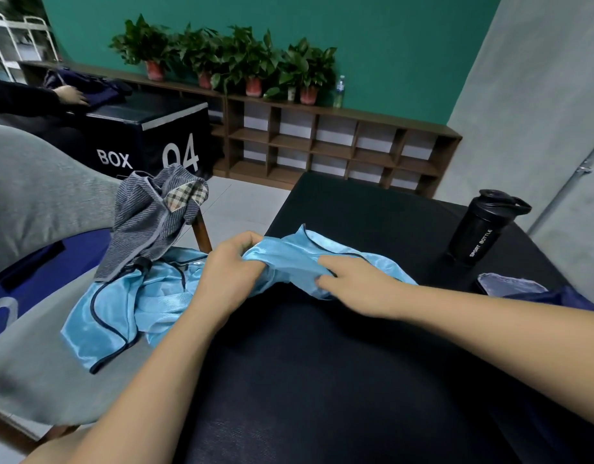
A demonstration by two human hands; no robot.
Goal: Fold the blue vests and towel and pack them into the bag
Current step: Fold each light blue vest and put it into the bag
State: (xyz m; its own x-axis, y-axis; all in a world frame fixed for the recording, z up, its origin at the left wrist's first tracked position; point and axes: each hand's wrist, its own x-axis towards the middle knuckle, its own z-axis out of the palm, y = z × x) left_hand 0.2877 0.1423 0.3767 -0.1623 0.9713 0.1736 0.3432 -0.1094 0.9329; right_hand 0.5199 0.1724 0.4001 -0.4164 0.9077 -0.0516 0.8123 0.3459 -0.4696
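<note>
Vest (289,259) lies bunched at the left edge of the black table (372,209), with its long axis running left to right. Left hand (232,272) grips one end with curled fingers. Right hand (352,283) seems to pinch the middle, probably to pull the cloth flat for folding.

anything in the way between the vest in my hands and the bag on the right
Nothing visible does. The black table is bare between the blue vest and the bag; the sport bottle stands just behind that path.
</note>
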